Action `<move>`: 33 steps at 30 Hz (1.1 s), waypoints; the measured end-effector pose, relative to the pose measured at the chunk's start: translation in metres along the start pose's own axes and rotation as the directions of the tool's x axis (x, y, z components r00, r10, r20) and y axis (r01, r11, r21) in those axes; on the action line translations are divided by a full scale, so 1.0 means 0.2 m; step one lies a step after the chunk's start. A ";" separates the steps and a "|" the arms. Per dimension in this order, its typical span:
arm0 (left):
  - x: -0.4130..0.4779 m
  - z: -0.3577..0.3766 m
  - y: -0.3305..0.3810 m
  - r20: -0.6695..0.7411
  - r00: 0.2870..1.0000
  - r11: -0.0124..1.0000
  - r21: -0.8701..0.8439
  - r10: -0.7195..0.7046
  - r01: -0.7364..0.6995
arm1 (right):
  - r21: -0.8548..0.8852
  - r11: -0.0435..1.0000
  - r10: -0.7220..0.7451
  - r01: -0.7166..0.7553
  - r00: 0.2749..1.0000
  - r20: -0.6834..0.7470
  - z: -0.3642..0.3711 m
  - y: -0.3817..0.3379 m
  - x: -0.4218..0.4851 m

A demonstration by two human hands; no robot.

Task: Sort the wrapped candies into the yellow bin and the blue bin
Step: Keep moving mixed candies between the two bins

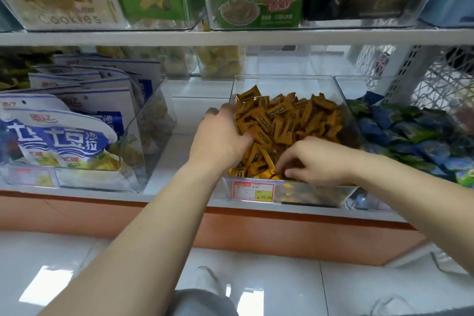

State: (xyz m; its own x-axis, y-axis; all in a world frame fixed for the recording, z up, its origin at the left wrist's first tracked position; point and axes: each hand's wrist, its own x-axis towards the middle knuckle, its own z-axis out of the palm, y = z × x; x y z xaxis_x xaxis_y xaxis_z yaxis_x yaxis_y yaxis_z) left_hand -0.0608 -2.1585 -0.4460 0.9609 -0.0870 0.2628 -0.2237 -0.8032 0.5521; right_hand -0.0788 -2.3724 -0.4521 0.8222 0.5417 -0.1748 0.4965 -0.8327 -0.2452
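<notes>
L hand flat, fingers spread, resting on crinkly yellow candies in clear rigid plastic bin. R hand just right of it, fingers curled into pile; pinch unclear. Glossy blue candies further right.

cookie bag: "Cookies" | snack bag: "土豆沙拉" | price tag, yellow bin: "23.90"

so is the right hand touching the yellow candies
Touching. The head view shows the right hand with fingertips curled down into the yellow candies at the front of the clear bin.
</notes>
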 end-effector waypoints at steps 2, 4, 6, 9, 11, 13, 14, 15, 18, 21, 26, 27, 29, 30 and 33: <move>-0.01 0.00 0.04 -0.036 0.999 0.996 0.090 0.012 -0.009 | -0.087 0.996 0.035 -0.029 0.997 0.069 0.02 0.03 -0.03; -0.01 0.00 0.08 -0.065 0.996 0.991 0.127 0.056 -0.047 | -0.122 0.990 0.074 -0.065 0.995 0.065 0.01 0.06 -0.04; -0.03 0.01 0.12 -0.043 0.991 0.985 0.124 0.127 -0.121 | -0.140 0.987 0.083 -0.073 0.994 0.065 0.00 0.07 -0.03; -0.04 0.03 0.15 0.035 0.987 0.981 0.110 0.156 -0.159 | -0.157 0.986 0.061 -0.051 0.997 0.055 0.00 0.07 -0.02; -0.04 0.06 0.16 0.088 0.987 0.986 0.086 0.137 -0.144 | -0.155 0.987 0.054 -0.053 0.999 0.005 0.01 0.08 -0.02; -0.05 0.11 0.16 0.181 0.975 0.986 0.080 0.130 -0.146 | -0.154 0.987 0.047 -0.049 0.999 -0.018 0.02 0.09 -0.03; -0.06 0.14 0.17 0.232 0.964 0.986 0.081 0.127 -0.149 | -0.135 0.990 0.043 -0.044 0.999 -0.014 0.02 0.09 -0.03; -0.06 0.17 0.16 0.280 0.953 0.986 0.083 0.117 -0.145 | -0.104 0.994 0.039 -0.040 0.999 -0.010 0.02 0.10 -0.04; -0.06 0.22 0.14 0.363 0.930 0.987 0.119 0.062 -0.112 | -0.048 0.998 0.041 -0.040 0.999 0.026 0.01 0.12 -0.03; -0.04 0.23 0.12 0.434 0.901 0.987 0.140 0.010 -0.079 | -0.094 0.995 0.048 -0.040 0.996 0.076 0.01 0.12 -0.01; -0.03 0.24 0.10 0.470 0.883 0.995 0.090 -0.002 -0.045 | 0.018 0.998 0.065 -0.065 0.998 -0.006 -0.01 0.11 -0.02; -0.03 0.25 0.09 0.470 0.883 0.996 0.085 -0.003 -0.042 | 0.060 0.996 0.069 -0.066 0.997 -0.037 -0.02 0.11 -0.03; -0.02 0.25 0.08 0.457 0.889 0.996 0.077 -0.002 -0.037 | 0.156 0.986 0.076 -0.054 0.987 -0.140 -0.05 0.10 -0.06; -0.02 0.26 0.08 0.447 0.895 0.997 0.069 -0.002 -0.033 | 0.193 0.981 0.079 -0.038 0.975 -0.210 -0.08 0.10 -0.09; -0.01 0.27 0.06 0.398 0.917 0.998 0.060 -0.011 -0.014 | 0.280 0.960 0.124 0.009 0.883 -0.453 -0.16 0.15 -0.20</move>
State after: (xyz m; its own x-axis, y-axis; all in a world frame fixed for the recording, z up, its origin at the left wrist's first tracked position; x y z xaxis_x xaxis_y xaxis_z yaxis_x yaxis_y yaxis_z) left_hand -0.0568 -2.2003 -0.4822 0.9488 -0.3055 -0.0805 -0.2266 -0.8356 0.5004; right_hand -0.0866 -2.4230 -0.4214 0.9136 0.3228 0.2474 0.4058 -0.7624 -0.5040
